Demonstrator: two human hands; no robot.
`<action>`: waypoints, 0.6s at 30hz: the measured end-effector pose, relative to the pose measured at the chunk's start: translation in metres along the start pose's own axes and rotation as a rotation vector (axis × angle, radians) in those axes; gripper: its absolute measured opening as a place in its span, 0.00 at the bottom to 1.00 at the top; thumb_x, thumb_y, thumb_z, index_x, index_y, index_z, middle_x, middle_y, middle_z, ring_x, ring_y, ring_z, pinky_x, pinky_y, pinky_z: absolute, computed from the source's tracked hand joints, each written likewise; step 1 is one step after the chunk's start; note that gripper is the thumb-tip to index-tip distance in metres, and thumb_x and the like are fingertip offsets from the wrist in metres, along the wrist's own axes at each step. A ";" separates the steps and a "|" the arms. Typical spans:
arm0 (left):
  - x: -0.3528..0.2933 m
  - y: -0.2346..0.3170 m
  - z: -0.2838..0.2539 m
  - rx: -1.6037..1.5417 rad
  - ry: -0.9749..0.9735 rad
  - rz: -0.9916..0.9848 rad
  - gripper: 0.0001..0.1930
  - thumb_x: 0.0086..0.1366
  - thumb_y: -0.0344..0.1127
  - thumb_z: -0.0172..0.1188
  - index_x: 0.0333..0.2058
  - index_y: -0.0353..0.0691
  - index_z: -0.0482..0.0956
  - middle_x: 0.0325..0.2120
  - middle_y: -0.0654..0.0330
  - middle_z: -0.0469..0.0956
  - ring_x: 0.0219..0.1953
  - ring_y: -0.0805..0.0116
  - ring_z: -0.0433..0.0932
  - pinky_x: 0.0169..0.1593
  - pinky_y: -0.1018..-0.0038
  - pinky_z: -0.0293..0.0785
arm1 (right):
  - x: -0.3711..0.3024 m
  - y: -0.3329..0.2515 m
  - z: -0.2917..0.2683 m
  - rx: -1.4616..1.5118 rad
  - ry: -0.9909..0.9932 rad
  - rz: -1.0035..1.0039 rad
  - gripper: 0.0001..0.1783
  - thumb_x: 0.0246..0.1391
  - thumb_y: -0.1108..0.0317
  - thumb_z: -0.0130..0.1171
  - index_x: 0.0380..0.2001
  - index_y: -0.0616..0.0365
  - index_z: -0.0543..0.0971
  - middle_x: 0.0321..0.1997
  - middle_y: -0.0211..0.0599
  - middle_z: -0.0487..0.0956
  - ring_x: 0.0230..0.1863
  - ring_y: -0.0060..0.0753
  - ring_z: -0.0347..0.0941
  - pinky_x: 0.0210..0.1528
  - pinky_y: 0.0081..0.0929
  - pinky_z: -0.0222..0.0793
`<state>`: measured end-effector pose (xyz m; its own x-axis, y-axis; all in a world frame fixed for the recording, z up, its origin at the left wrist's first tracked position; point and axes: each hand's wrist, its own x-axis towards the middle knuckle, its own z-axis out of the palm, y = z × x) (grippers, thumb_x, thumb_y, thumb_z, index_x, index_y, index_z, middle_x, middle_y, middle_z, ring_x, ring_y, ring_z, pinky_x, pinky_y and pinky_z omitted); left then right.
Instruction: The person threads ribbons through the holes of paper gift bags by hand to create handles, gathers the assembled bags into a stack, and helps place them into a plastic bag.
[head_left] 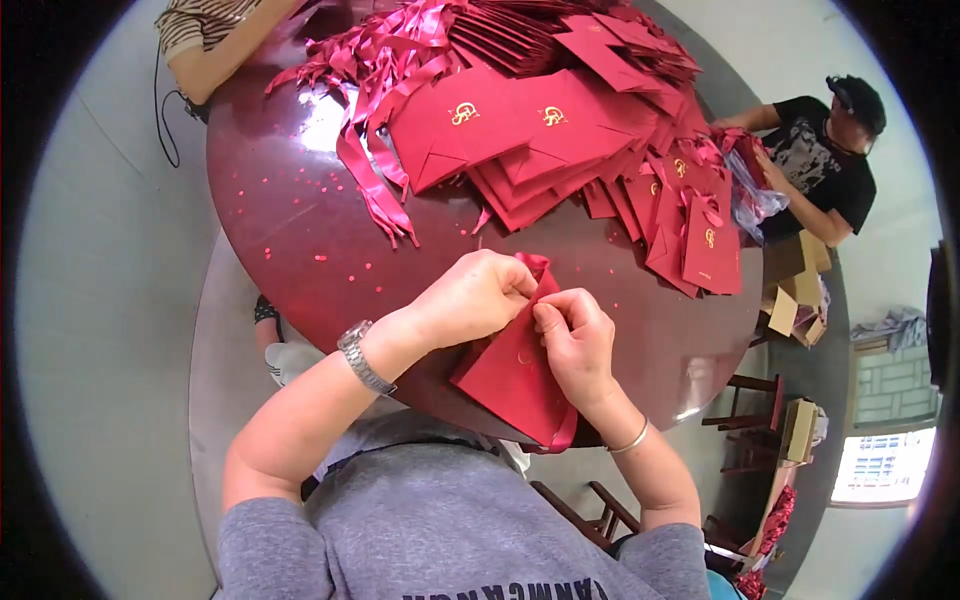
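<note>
One red paper gift bag [500, 378], and I've got two hands on it at the bench's [300, 225] near edge!
My left hand [482, 295] pinches the bag's upper end, fingers narrowed beside a ribbon [534, 262]; my right hand [577, 345] pinches its right edge. One silver watch [365, 357], one bangle [632, 438]. Beyond, piled red bags [565, 120], too overlapped to count; one striped sleeve [207, 22], one person in black [815, 160].

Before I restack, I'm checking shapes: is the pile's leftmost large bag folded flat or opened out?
Folded flat: that bag lies with its base folded against its gold-marked face.
</note>
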<state>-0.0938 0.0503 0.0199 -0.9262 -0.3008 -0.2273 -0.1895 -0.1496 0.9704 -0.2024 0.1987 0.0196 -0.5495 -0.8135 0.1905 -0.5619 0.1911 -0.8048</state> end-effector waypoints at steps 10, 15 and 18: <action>0.007 -0.014 -0.004 0.852 0.295 0.416 0.03 0.55 0.23 0.54 0.27 0.32 0.77 0.24 0.44 0.77 0.32 0.45 0.78 0.36 0.58 0.74 | -0.012 0.028 -0.027 0.217 -0.138 0.285 0.09 0.66 0.67 0.49 0.41 0.62 0.73 0.30 0.31 0.78 0.29 0.17 0.75 0.33 0.15 0.72; 0.004 -0.012 -0.005 0.894 0.358 0.317 0.03 0.55 0.25 0.55 0.26 0.34 0.77 0.28 0.47 0.78 0.36 0.46 0.78 0.41 0.57 0.74 | -0.011 0.023 -0.024 0.145 -0.121 0.246 0.07 0.65 0.70 0.49 0.39 0.63 0.74 0.29 0.31 0.79 0.30 0.17 0.76 0.33 0.16 0.73; 0.003 -0.009 -0.004 0.930 0.358 0.289 0.03 0.54 0.25 0.55 0.26 0.35 0.78 0.27 0.47 0.78 0.35 0.46 0.78 0.40 0.57 0.74 | -0.012 0.025 -0.025 0.155 -0.113 0.243 0.07 0.65 0.71 0.50 0.38 0.63 0.74 0.29 0.31 0.79 0.29 0.17 0.76 0.32 0.16 0.74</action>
<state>-0.0931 0.0471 0.0100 -0.8539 -0.4950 0.1607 -0.2935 0.7129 0.6369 -0.2253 0.2266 0.0112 -0.5790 -0.8118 -0.0753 -0.3161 0.3087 -0.8971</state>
